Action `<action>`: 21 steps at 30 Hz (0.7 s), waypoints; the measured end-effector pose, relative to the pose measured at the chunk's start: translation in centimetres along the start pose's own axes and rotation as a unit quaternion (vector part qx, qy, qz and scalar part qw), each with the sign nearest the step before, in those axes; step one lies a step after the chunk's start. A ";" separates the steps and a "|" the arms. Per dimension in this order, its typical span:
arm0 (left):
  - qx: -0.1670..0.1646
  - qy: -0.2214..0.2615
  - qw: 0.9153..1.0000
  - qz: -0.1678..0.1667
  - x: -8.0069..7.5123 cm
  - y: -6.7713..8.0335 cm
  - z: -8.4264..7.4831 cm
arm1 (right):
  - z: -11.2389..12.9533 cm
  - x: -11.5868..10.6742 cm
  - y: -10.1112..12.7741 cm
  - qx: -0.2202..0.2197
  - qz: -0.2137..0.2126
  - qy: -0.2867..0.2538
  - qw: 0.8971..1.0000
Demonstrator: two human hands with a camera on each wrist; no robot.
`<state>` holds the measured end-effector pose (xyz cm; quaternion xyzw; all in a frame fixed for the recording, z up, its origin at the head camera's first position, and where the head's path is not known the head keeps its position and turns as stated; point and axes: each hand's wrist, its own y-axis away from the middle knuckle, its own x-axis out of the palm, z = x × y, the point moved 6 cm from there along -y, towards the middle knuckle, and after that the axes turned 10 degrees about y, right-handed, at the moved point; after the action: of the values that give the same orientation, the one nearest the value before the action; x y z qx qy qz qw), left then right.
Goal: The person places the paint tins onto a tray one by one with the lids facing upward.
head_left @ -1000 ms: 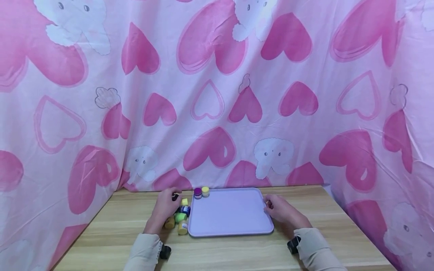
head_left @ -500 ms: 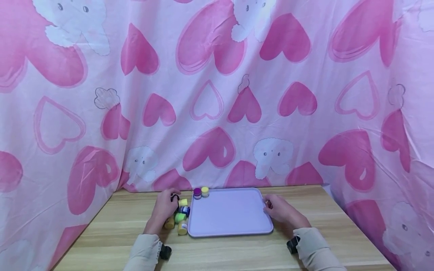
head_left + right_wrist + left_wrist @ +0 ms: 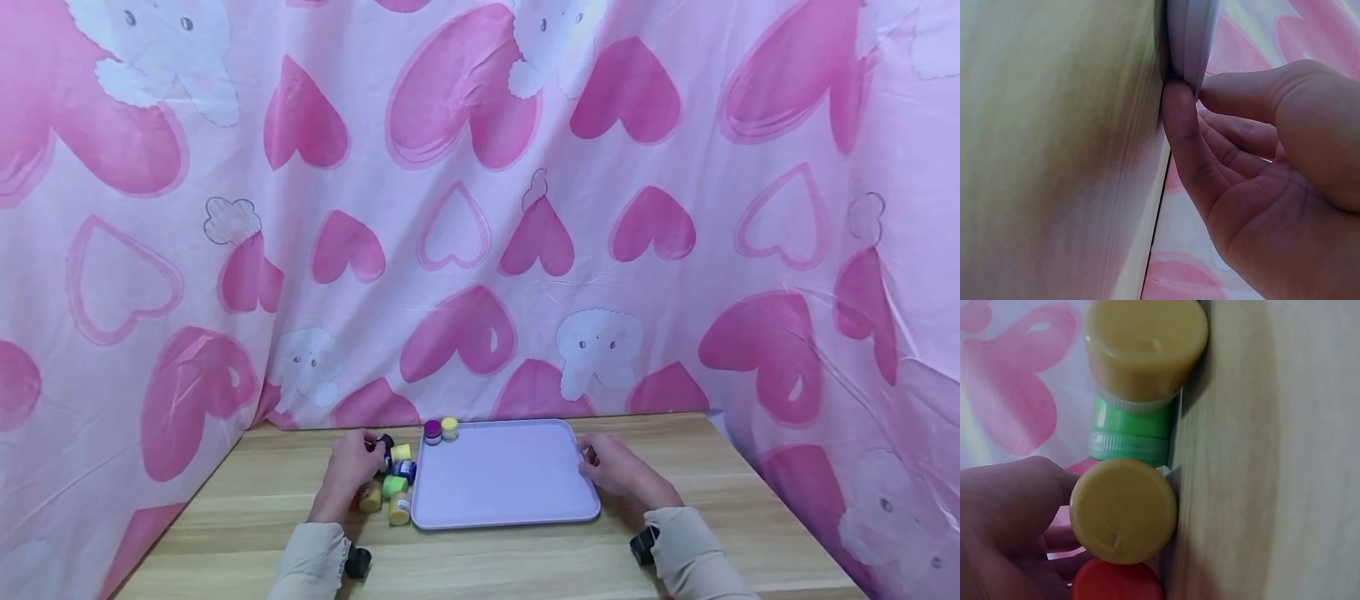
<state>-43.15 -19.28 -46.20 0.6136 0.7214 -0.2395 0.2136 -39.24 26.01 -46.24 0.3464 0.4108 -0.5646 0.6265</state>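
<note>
My left hand [image 3: 351, 468] curls around a dark little paint jar [image 3: 386, 442] among the jars [image 3: 390, 487] left of the tray [image 3: 502, 487], while my right hand [image 3: 617, 469] pinches the tray's right rim, thumb and finger shown only by the right-wrist camera [image 3: 1180, 125].

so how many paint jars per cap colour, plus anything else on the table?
yellow jars: 4
purple jar: 1
blue jar: 1
green jar: 1
black jar: 1
red jar: 1, clear only in the left wrist view
tray: 1
Total: 10 things, 9 of them jars; the left hand may hide more.
</note>
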 end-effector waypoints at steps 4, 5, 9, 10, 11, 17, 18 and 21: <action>-0.007 0.002 1.000 0.002 0.2 -0.2 0.0 | -0.1 0.1 0.1 0.005 0.001 0.001 1.000; -0.007 0.002 1.000 0.001 0.2 -0.3 0.0 | -0.1 0.1 0.1 0.006 0.002 0.002 1.000; 0.008 0.004 1.000 -0.004 0.2 -0.3 -0.3 | -0.2 0.1 0.1 0.010 0.007 0.001 1.000; 0.011 0.005 1.000 -0.006 0.2 -0.3 -0.3 | -0.2 0.1 0.1 0.010 0.008 0.002 1.000; 0.014 0.005 1.000 -0.006 0.1 -0.3 -0.3 | -0.2 0.1 0.1 0.011 0.009 0.000 1.000; 0.037 0.004 0.999 -0.015 -0.1 -0.4 -0.7 | -0.1 -0.1 0.1 0.014 0.013 -0.004 1.000; 0.040 0.004 0.999 -0.016 -0.1 -0.4 -0.7 | -0.1 -0.1 0.1 0.014 0.014 -0.003 1.000; 0.045 0.008 0.999 -0.020 -0.1 -0.6 -0.7 | -0.2 0.0 0.0 0.015 0.016 -0.003 1.000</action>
<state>-43.71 -19.01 -45.51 0.6098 0.7239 -0.2709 0.1751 -39.23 26.16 -46.31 0.3605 0.3946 -0.5621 0.6311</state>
